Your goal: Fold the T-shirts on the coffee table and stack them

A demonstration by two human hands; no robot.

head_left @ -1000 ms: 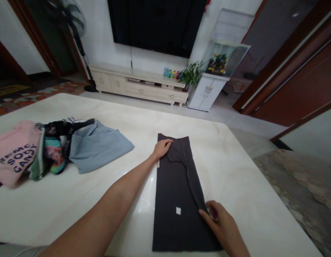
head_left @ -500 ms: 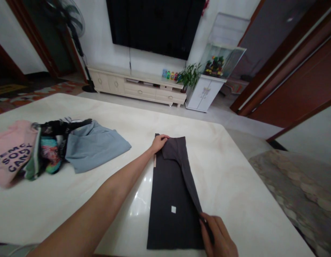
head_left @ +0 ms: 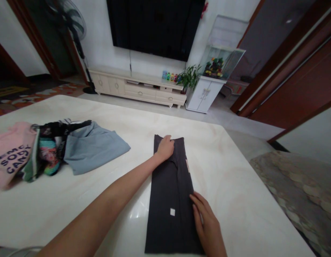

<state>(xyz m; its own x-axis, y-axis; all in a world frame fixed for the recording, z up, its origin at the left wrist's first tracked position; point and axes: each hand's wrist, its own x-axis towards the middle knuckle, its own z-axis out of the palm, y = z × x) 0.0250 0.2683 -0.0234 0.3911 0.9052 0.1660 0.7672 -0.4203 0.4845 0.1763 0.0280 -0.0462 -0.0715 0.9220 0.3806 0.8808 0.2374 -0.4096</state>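
Note:
A dark grey shirt (head_left: 165,189) lies folded into a long strip on the table in front of me, with a small white square on its lower part. One folded layer runs down its right side, and a short pinkish strip shows at that edge. My left hand (head_left: 166,147) is at the far end of the shirt, fingers bent and closed on the cloth. At the right edge, nearer to me, my right hand (head_left: 207,219) rests with its fingers stretched along the cloth and the thumb apart.
A pile of clothes is on the left of the white table (head_left: 235,200): a pink garment (head_left: 14,151), dark and patterned pieces, and a grey-blue garment (head_left: 94,150). Beyond the table stand a fan (head_left: 71,21), a TV cabinet (head_left: 140,87) and a glass tank (head_left: 221,60) on a white cabinet.
The shirt's right-hand layer now lies flatter and straighter along the edge. My right hand moved up along it and loosened; my left hand shifted slightly right and nearer on the far end.

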